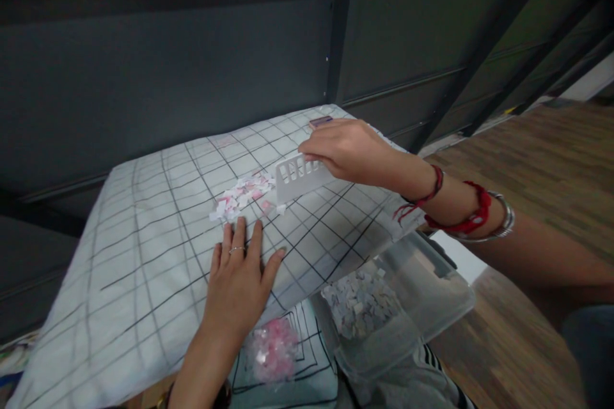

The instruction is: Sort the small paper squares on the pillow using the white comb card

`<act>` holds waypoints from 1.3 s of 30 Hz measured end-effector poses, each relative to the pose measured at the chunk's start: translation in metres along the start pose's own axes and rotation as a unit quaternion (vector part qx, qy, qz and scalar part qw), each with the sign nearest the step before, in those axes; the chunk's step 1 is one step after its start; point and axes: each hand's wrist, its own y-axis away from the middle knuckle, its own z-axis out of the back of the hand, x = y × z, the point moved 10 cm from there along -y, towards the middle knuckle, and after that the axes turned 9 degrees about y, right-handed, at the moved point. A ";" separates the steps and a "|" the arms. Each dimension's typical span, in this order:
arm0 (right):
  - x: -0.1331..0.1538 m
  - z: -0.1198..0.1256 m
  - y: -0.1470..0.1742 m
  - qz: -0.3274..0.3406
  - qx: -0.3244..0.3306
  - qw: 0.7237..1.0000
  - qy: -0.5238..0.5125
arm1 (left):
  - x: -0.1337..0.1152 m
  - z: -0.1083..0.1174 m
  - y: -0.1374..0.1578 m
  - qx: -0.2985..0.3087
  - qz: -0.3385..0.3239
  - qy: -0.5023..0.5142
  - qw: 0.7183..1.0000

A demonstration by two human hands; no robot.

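Note:
My right hand [346, 148] grips a white slotted plastic scraper [297, 177] and holds it on edge against the checked cloth [158, 255], just right of a small heap of pink and white paper bits [242, 195]. My left hand [240, 275] lies flat on the cloth with fingers spread, directly below the heap and not touching it. It wears a ring. Red thread bands and a metal bangle circle my right wrist [467, 217].
A clear plastic tub [432, 307] with pale paper bits [362, 300] sits below the cloth's front edge on my lap. A bag of pink bits [274, 348] lies beside it. A small dark object [320, 121] rests at the far edge. Dark metal panels stand behind; wooden floor lies to the right.

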 end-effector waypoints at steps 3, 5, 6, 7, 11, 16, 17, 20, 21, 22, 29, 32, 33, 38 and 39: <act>-0.001 0.002 0.001 -0.006 -0.005 1.000 0.012 | -0.001 0.001 0.000 0.001 0.003 -0.008 1.000; 0.002 0.001 0.004 0.011 0.006 1.000 0.019 | -0.001 0.001 0.000 0.003 0.010 -0.008 1.000; 0.004 0.001 0.006 0.022 0.010 1.000 0.020 | -0.001 0.001 0.000 0.005 0.013 -0.007 1.000; 0.006 0.002 0.008 0.032 0.013 0.999 0.020 | 0.000 0.001 0.000 0.007 0.017 -0.004 1.000; 0.008 0.015 0.018 0.041 -0.007 0.999 0.013 | -0.001 0.002 -0.001 0.014 0.019 0.017 1.000; 0.009 0.017 0.025 0.043 -0.006 0.999 -0.007 | 0.003 0.001 0.000 0.015 0.035 0.026 0.999; 0.010 0.017 0.027 0.050 -0.002 0.999 -0.018 | 0.004 0.001 0.001 0.014 0.035 0.024 0.999; 0.009 0.022 0.036 0.074 -0.013 0.995 -0.067 | 0.005 0.000 0.005 0.016 0.032 0.022 0.999; 0.008 0.025 0.039 0.079 -0.024 0.993 -0.083 | 0.004 -0.001 0.007 0.021 0.030 0.024 0.999; 0.007 0.028 0.041 0.082 -0.036 0.992 -0.094 | 0.002 -0.003 0.008 0.026 0.027 0.026 0.999; 0.011 0.024 0.041 0.085 -0.003 0.990 -0.116 | -0.017 -0.008 0.008 0.058 0.002 0.027 0.998; 0.015 0.034 0.050 0.103 0.026 0.981 -0.160 | -0.020 -0.009 0.007 0.069 0.000 0.025 0.997; 0.015 0.038 0.054 0.104 0.039 0.979 -0.171 | -0.021 -0.010 0.007 0.072 -0.003 0.024 0.997; 0.011 0.056 0.083 0.088 0.074 0.977 -0.182 | -0.030 -0.013 0.007 0.071 -0.030 0.014 0.997; 0.011 0.061 0.088 0.093 0.067 0.977 -0.179 | -0.032 -0.013 0.008 0.068 -0.038 0.014 0.997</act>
